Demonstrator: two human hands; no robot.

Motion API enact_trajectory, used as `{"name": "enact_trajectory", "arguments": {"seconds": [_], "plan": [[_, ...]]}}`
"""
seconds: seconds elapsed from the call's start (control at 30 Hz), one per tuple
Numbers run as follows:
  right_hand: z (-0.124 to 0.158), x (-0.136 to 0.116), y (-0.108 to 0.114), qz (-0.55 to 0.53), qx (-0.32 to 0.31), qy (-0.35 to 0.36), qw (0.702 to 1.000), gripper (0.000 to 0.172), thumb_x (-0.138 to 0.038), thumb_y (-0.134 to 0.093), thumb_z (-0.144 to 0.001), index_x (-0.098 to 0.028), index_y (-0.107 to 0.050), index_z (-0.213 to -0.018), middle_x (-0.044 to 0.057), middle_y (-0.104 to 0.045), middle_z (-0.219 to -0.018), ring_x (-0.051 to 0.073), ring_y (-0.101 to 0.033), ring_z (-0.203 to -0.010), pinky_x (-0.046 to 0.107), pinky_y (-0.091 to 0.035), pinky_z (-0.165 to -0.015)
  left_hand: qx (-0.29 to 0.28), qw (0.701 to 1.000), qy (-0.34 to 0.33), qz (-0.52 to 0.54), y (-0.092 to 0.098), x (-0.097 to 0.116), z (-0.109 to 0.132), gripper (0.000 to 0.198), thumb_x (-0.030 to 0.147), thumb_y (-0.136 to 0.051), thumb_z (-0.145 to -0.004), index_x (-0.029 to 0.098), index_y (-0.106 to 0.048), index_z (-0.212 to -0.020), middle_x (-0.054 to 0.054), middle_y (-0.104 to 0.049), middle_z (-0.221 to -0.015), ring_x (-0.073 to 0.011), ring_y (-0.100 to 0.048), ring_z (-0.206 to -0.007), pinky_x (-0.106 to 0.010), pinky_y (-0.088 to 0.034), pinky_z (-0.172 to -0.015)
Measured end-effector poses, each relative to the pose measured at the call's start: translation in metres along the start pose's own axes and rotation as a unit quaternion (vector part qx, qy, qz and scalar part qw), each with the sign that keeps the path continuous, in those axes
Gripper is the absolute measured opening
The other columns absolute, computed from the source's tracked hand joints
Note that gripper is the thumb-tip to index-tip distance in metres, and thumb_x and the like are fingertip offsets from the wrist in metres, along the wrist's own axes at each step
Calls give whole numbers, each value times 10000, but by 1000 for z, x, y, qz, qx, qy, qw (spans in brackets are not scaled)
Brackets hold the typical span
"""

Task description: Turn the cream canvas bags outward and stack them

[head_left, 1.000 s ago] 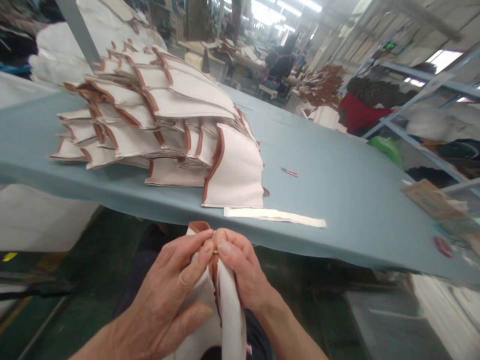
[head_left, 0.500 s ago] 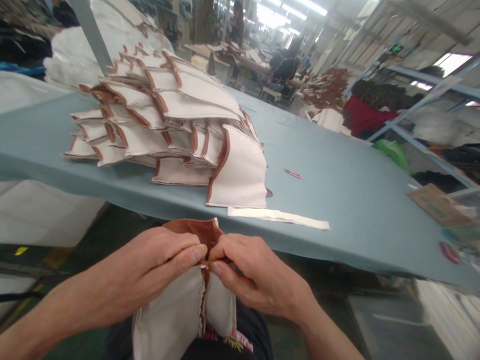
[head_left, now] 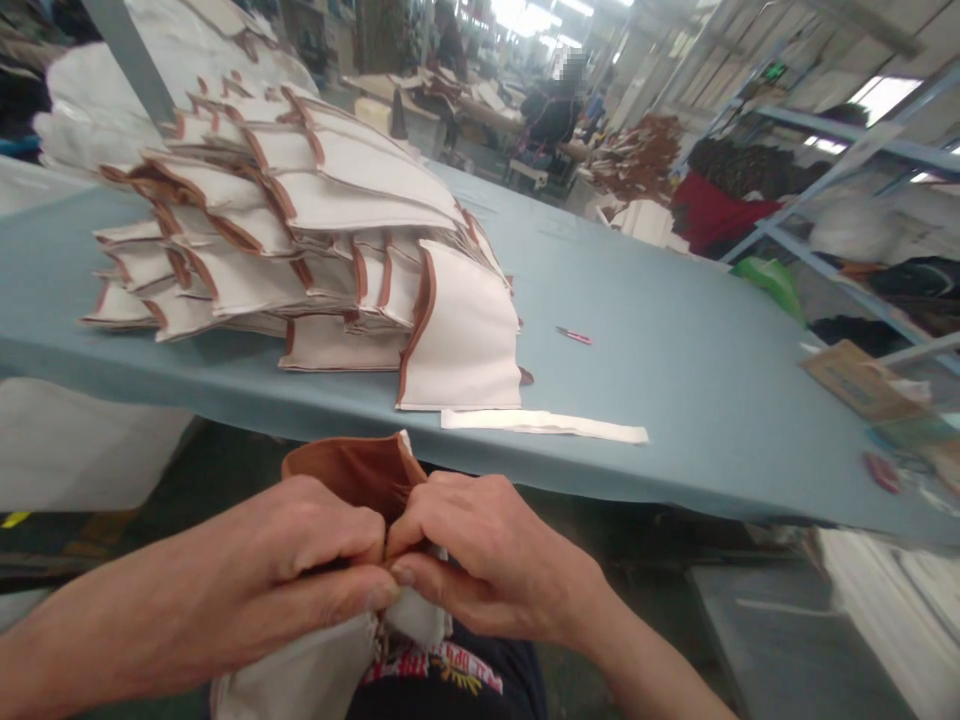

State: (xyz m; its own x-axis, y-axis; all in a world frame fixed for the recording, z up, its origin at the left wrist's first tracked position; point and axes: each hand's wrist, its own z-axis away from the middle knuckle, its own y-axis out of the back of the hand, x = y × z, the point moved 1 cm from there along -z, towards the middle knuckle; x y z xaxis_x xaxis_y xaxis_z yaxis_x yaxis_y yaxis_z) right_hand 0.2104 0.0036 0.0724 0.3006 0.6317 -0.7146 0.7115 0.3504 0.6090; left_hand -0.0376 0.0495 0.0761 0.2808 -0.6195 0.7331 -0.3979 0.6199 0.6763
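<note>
Close to my body, both hands pinch a sewn cloth piece [head_left: 300, 670], off-white outside with a brown lining showing at its open top. My left hand [head_left: 300, 560] is closed on the seam from the left side. Fingertip to fingertip with it, my right hand [head_left: 487, 560] grips the same seam from the right. The fingers hide the exact spot being held. Just beyond my hands, at the table's near edge, lies a similar white piece [head_left: 465, 330] with brown edging, and in front of that a narrow white strip [head_left: 544, 425].
A large heap of white and brown sewn pieces [head_left: 300, 210] covers the left of the blue table [head_left: 675, 370]. Small thread snips [head_left: 574, 335] lie right of it. A cardboard box [head_left: 862, 385] sits at the right edge. A person [head_left: 551, 120] is in the background.
My hands have shifted slightly left and down with the cloth piece, and more of its brown lining shows. The table scene has shifted left in view.
</note>
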Motion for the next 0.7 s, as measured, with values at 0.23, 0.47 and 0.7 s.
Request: {"name": "enact_trajectory", "arguments": {"seconds": [0.23,0.47,0.7], "plan": [[7,20,0,32,-35,-61,997,230,-448,-762,-1102,-231,-716,-1039,41,-815,-961,212,-734,-888,322,-501,-819,94,982,-94,-134,-24,9,4,331,14,-450,-938,246,-432,-703,88,-555,-539,-74,-447,-438,-326,-268,-497],[21,41,1,55,-37,-151,986,251,-433,-895,-1037,-218,-768,-1012,34,-818,-931,197,-714,-849,299,-476,-803,182,959,-53,-211,-21,-11,27,330,90,-458,-1048,258,-425,-767,100,-464,-611,-83,-432,-487,-337,-260,-550],[8,10,16,71,-55,-123,988,225,-407,-868,-1075,-218,-764,-1008,44,-817,-946,198,-719,-867,288,-456,-770,179,967,35,-179,-12,-44,42,297,156,-524,-1115,239,-606,-842,127,-563,-701,-54,-570,-581,-196,-391,-623]]}}
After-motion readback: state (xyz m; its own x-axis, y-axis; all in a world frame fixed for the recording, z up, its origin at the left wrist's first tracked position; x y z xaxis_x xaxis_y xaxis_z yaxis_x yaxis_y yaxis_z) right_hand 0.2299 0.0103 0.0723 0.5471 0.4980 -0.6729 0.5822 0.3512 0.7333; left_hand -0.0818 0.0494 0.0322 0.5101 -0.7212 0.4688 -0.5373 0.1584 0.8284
